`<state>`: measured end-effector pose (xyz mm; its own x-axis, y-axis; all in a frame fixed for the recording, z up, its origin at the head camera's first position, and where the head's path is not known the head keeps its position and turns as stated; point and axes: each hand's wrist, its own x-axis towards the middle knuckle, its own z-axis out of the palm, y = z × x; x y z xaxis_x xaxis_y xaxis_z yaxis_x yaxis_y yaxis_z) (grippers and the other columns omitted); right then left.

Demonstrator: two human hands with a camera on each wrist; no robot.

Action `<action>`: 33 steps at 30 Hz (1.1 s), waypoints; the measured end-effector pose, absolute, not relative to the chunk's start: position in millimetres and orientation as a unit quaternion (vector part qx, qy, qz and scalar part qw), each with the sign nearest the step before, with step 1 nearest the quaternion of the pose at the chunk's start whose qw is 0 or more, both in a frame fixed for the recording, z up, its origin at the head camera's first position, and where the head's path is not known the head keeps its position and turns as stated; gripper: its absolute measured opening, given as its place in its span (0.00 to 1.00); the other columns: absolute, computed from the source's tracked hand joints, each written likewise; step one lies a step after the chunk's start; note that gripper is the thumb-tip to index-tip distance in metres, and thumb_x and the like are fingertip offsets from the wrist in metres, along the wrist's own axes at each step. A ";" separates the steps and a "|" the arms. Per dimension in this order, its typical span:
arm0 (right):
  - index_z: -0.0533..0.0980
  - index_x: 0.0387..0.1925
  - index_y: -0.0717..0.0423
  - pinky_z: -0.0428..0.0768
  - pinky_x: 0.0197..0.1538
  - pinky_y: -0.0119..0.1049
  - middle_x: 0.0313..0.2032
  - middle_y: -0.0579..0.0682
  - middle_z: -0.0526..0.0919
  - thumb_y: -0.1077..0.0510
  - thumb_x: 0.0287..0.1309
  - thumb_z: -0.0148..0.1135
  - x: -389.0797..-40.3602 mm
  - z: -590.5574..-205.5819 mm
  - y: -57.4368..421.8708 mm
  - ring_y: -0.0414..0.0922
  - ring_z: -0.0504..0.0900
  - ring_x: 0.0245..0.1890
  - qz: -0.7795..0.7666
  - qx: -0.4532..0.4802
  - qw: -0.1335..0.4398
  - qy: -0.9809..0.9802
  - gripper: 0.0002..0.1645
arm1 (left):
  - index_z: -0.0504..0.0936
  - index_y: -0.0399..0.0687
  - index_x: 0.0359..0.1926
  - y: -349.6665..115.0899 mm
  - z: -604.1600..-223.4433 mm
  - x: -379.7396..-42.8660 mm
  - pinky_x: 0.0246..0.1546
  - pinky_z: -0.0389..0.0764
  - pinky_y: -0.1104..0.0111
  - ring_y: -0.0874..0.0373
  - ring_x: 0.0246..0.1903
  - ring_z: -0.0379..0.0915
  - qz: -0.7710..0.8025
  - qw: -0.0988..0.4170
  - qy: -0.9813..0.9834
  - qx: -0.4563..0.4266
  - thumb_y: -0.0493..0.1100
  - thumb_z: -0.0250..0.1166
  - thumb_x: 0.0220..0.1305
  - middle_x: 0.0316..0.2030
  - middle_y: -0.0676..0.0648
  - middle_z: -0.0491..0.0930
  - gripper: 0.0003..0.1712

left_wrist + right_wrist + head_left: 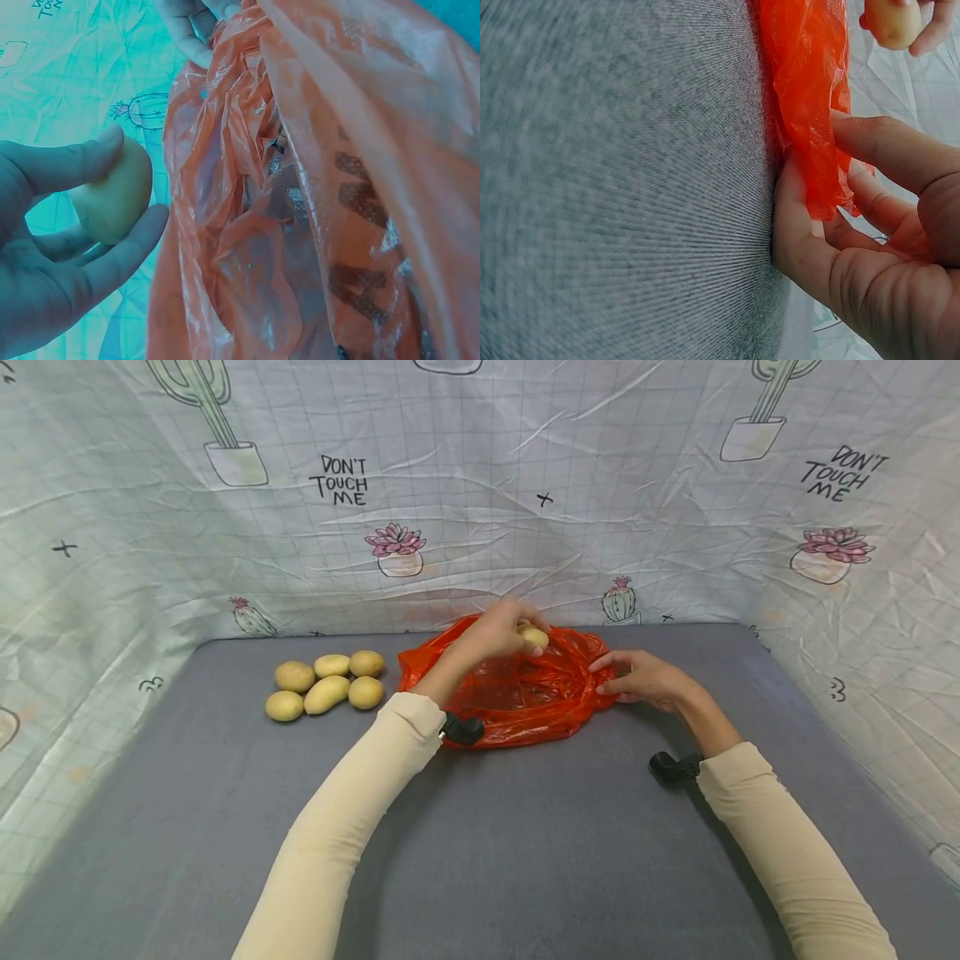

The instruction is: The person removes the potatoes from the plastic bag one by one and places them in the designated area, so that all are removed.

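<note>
A red plastic bag (517, 693) lies spread on the grey table, its mouth facing up and its sides crumpled. Above its far part, my left hand (501, 628) holds a yellow potato (534, 637) between thumb and fingers; the left wrist view shows the same potato (116, 193) beside the bag's wrinkled plastic (225, 172). At the bag's right end my right hand (648, 679) grips the edge. In the right wrist view, the thumb and fingers (810, 259) lie on either side of the red plastic (806, 90), low against the tabletop.
Left of the bag, several potatoes (327, 694) sit close together in two rows on the grey table (480, 843). A pale cloth (480, 468) printed with cacti and lettering hangs behind the table and along both sides. Dark cameras are strapped at both wrists.
</note>
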<state>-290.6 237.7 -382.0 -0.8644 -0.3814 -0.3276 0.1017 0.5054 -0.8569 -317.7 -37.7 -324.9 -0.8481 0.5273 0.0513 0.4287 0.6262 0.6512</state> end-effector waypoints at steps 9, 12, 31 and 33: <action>0.71 0.63 0.64 0.80 0.38 0.32 0.49 0.55 0.73 0.65 0.66 0.64 -290.4 -380.9 238.8 0.39 0.76 0.35 -0.490 -0.081 0.244 0.833 0.25 | 0.86 0.44 0.55 -43.6 -324.9 -310.3 0.33 0.73 0.70 0.53 0.37 0.72 0.356 0.084 0.892 0.264 0.39 0.74 0.61 0.46 0.46 0.83 0.19; 0.71 0.63 0.64 0.80 0.38 0.32 0.50 0.55 0.73 0.65 0.66 0.64 -290.2 -380.8 238.8 0.39 0.76 0.35 -0.490 -0.082 0.244 0.833 0.25 | 0.87 0.44 0.54 -45.4 -324.5 -307.9 0.33 0.72 0.70 0.54 0.37 0.71 0.359 0.076 0.892 0.264 0.38 0.74 0.61 0.47 0.45 0.83 0.18; 0.70 0.63 0.66 0.80 0.38 0.31 0.51 0.57 0.71 0.67 0.66 0.62 -289.0 -381.4 238.1 0.39 0.75 0.34 -0.497 -0.086 0.245 0.828 0.25 | 0.88 0.50 0.53 -49.8 -314.9 -283.5 0.34 0.70 0.68 0.54 0.40 0.69 0.349 0.054 0.895 0.272 0.40 0.73 0.63 0.46 0.49 0.84 0.17; 0.70 0.63 0.66 0.80 0.38 0.31 0.51 0.57 0.71 0.67 0.66 0.62 -288.9 -381.4 238.1 0.39 0.75 0.34 -0.498 -0.088 0.244 0.827 0.25 | 0.88 0.51 0.53 -51.1 -314.8 -280.3 0.34 0.70 0.67 0.53 0.41 0.69 0.349 0.053 0.897 0.268 0.41 0.73 0.63 0.46 0.49 0.84 0.16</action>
<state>-288.9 238.1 -381.4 -0.8653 -0.3890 -0.3162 0.0972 0.4886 -0.8670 -280.3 -51.1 -314.8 -0.8511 0.5169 0.0919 0.4430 0.6132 0.6540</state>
